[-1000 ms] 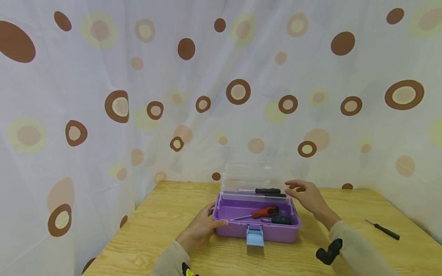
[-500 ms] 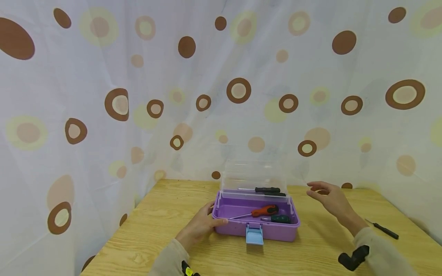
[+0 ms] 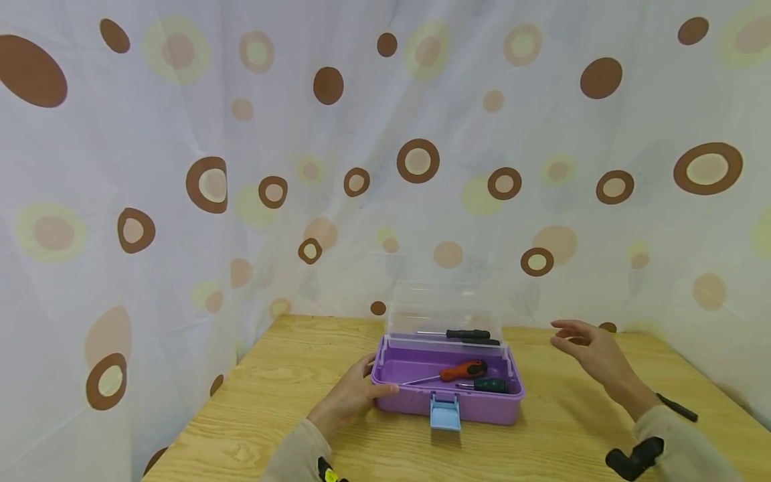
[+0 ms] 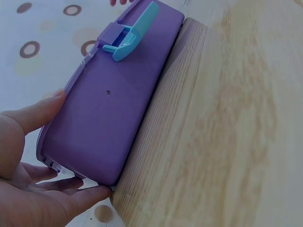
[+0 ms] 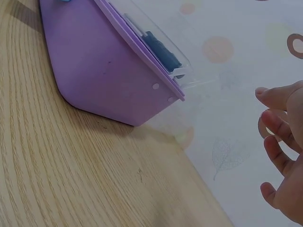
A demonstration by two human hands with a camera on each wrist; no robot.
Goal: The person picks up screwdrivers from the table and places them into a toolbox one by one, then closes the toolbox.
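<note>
Head view: left fingers (image 3: 363, 363) clamp one purple box (image 3: 405, 404), two screwdrivers (image 3: 462, 371) on its floor; right fingers (image 3: 573, 326) apart.

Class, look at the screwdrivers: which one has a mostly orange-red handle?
The screwdriver in the purple box whose shank points towards the left hand; the other handles in view are all dark.

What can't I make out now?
Head: far end of the loose black tool, hidden behind the right arm.
Head: tip shape of the red screwdriver, too small.
Left wrist: inside of the purple box, hidden by its front wall.
Right wrist: part of the right hand, cut by frame edge.
</note>
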